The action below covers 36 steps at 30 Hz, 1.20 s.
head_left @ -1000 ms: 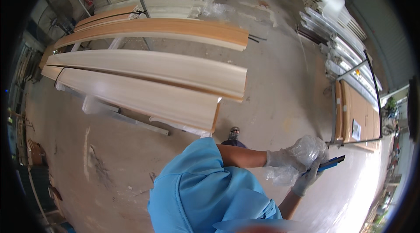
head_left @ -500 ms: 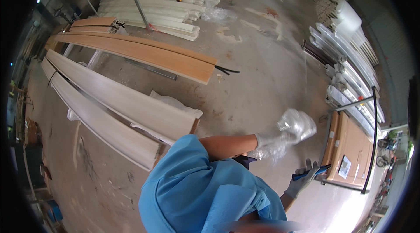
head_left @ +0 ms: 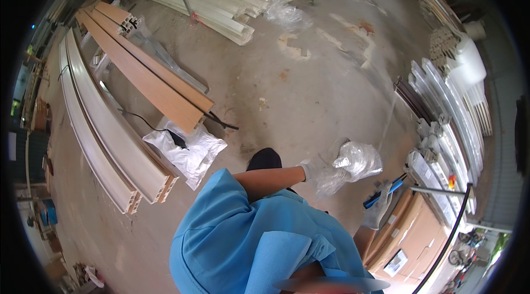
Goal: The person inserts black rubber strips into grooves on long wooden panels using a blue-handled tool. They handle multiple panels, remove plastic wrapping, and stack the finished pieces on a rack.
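Observation:
My left hand [head_left: 319,174], in a pale glove, is closed on a crumpled bundle of clear plastic film [head_left: 361,160] that hangs out to the right over the floor. My right hand [head_left: 376,210], also gloved, is farther right and nearer to me. It is closed round a slim blue-and-black tool [head_left: 385,192], whose exact kind I cannot make out. Beyond that hand are brown cardboard cartons [head_left: 413,233], close by. The dark toe of a shoe [head_left: 265,158] shows beyond my left forearm.
Wood-coloured long panels [head_left: 149,73] and pale long profiles [head_left: 105,123] lie on supports at the left, with a white sack [head_left: 187,150] near their ends. Stacked white strips [head_left: 210,1] lie at the back. Plastic-wrapped profiles [head_left: 450,117] and a metal rack bar [head_left: 450,233] stand at the right.
The view has turned, so the panels sit farther left and more steeply angled. Both hands keep their hold; the right hand and its tool now appear higher, closer to the plastic film.

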Available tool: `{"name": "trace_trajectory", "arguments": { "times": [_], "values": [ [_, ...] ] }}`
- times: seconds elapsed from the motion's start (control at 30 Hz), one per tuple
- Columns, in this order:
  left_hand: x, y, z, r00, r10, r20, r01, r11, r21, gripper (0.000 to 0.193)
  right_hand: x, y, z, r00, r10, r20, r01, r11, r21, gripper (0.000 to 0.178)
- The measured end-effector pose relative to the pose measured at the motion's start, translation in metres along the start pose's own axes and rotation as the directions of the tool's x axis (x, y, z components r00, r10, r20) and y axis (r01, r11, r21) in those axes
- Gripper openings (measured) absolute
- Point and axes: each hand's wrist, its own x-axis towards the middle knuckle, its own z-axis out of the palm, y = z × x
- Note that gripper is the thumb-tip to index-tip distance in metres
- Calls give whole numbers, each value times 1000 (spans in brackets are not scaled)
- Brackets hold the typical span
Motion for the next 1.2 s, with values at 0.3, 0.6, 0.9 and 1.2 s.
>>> {"name": "trace_trajectory", "arguments": {
  "times": [0.3,0.6,0.9,1.2],
  "values": [
    [216,16,-159,976,167,-139,-126,957,260,88,141,-13,102,997,40,67,-44,998,53,43],
    [448,-49,-477,485,-18,-874,466,851,241,100,231,-57,268,999,36,-1,-36,989,-140,45],
    [332,-99,-368,938,-333,95,339,938,-67,60,339,-50,444,779,182,601,-290,953,88,37],
    [351,7,-439,791,-420,-445,330,905,-268,33,388,-70,663,306,169,937,238,939,-248,34]
  ]
}}
